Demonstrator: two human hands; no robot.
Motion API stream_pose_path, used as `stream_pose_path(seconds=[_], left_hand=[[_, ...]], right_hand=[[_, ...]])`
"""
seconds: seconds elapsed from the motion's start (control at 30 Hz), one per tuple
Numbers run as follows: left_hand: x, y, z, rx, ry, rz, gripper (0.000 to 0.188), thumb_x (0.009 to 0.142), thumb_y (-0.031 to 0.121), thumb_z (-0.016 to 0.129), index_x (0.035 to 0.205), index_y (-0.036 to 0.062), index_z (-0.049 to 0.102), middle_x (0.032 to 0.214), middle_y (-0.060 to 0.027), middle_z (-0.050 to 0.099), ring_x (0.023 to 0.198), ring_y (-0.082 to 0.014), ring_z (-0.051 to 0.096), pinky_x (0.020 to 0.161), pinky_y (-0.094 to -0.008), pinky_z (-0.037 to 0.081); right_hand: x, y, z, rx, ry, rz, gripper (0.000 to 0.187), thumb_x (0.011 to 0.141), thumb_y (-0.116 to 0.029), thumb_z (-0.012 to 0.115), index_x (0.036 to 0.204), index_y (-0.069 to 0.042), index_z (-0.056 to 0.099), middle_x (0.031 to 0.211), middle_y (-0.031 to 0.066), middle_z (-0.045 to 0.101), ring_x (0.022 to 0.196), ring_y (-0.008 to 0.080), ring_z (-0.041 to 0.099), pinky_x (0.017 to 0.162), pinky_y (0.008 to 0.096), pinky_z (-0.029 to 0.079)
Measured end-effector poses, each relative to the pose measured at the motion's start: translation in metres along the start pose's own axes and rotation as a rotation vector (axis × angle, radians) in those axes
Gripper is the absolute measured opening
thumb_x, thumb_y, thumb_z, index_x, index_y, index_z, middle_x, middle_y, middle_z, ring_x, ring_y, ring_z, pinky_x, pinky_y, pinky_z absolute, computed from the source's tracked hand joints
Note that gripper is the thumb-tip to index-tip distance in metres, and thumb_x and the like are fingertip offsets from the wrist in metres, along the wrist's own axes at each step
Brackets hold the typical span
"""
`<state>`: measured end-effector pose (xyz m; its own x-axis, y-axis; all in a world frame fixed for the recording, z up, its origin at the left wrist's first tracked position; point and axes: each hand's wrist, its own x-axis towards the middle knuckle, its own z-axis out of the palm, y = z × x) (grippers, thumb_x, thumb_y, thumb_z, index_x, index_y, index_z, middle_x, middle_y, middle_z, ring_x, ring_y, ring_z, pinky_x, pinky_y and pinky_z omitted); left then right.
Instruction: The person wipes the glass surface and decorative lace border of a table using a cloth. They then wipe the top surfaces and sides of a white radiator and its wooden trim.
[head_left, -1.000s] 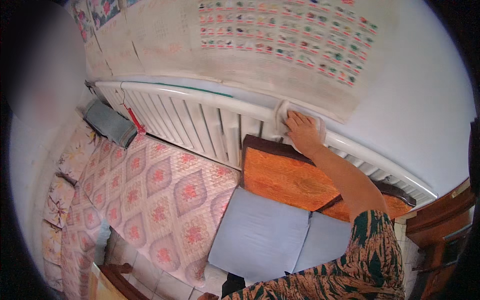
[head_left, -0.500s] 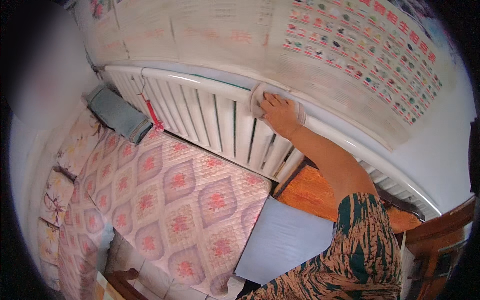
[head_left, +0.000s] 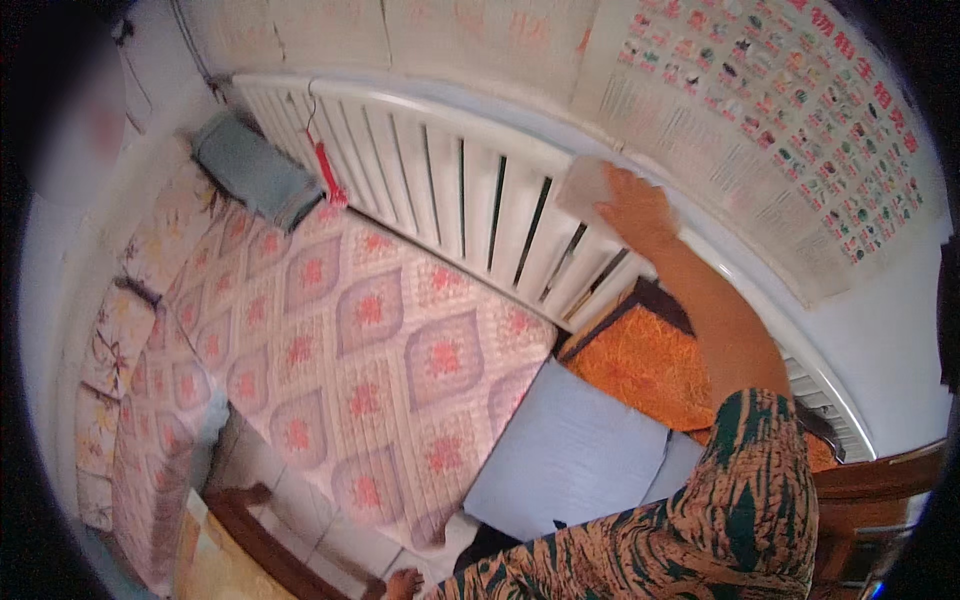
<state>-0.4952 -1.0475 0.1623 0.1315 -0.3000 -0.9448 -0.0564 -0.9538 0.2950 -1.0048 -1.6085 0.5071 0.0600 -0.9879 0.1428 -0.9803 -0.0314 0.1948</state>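
Observation:
My right hand (head_left: 638, 208) presses a pale cloth (head_left: 585, 188) against the top rail of a white radiator (head_left: 470, 135). Its fingers spread over the cloth, which partly sticks out to the left of them. A patterned short sleeve covers my upper arm. At the bottom edge, part of my left hand (head_left: 403, 584) shows, its fingers loosely apart and nothing visible in them; the rest is out of view.
A quilted seat cover (head_left: 360, 340) with pink flowers lies below the radiator, beside a grey-blue cushion (head_left: 570, 450) and an orange mat (head_left: 640, 365). A grey-green bolster (head_left: 255, 170) and a red hanging ornament (head_left: 326, 170) are far left. A poster (head_left: 760, 110) covers the wall.
My right hand and the cloth have slid to the right along the radiator's top. The view has shifted, and my left hand has come in at the bottom edge.

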Motion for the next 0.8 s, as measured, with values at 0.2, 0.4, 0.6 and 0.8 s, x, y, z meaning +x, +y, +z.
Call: stream_pose_path(seconds=[0.2,0.4,0.6,0.8], left_hand=[[0.002,-0.023,0.001,-0.173,-0.102,0.035,0.031,0.092,0.034,0.059,0.105,0.0055,0.058,0.092,-0.0066,0.066,0.075,-0.0173,0.062,0.065,-0.0319,0.050],[-0.067,0.025,0.052,-0.112,0.039,0.144,0.034,0.092,0.028,0.056,0.115,0.0017,0.057,0.098,-0.0086,0.066,0.082,-0.0170,0.063,0.070,-0.0317,0.050],[-0.118,-0.018,0.052,-0.195,0.144,0.012,0.032,0.092,0.025,0.057,0.116,0.0037,0.055,0.099,-0.0080,0.066,0.083,-0.0173,0.063,0.071,-0.0316,0.050],[-0.112,-0.099,0.030,-0.105,0.199,-0.132,0.028,0.090,0.026,0.058,0.102,0.0016,0.063,0.086,-0.0081,0.067,0.071,-0.0173,0.064,0.058,-0.0316,0.049]], right_hand=[[-0.061,0.078,0.018,-0.014,0.082,-0.019,0.073,0.084,-0.043,0.062,0.143,-0.012,0.033,0.127,0.0144,0.053,0.112,0.0321,0.054,0.091,0.0443,0.044],[-0.119,0.148,0.035,-0.107,0.163,-0.062,0.070,0.085,-0.038,0.063,0.141,-0.009,0.033,0.132,0.0178,0.050,0.118,0.0344,0.052,0.096,0.0438,0.043],[-0.115,0.145,0.041,-0.160,0.121,0.075,0.062,0.089,-0.040,0.058,0.141,-0.014,0.036,0.134,0.0162,0.049,0.119,0.0340,0.052,0.094,0.0440,0.045],[-0.099,0.218,0.093,-0.585,0.315,-0.243,0.046,0.098,-0.033,0.045,0.136,-0.008,0.045,0.138,0.0159,0.046,0.124,0.0300,0.048,0.100,0.0356,0.041]])
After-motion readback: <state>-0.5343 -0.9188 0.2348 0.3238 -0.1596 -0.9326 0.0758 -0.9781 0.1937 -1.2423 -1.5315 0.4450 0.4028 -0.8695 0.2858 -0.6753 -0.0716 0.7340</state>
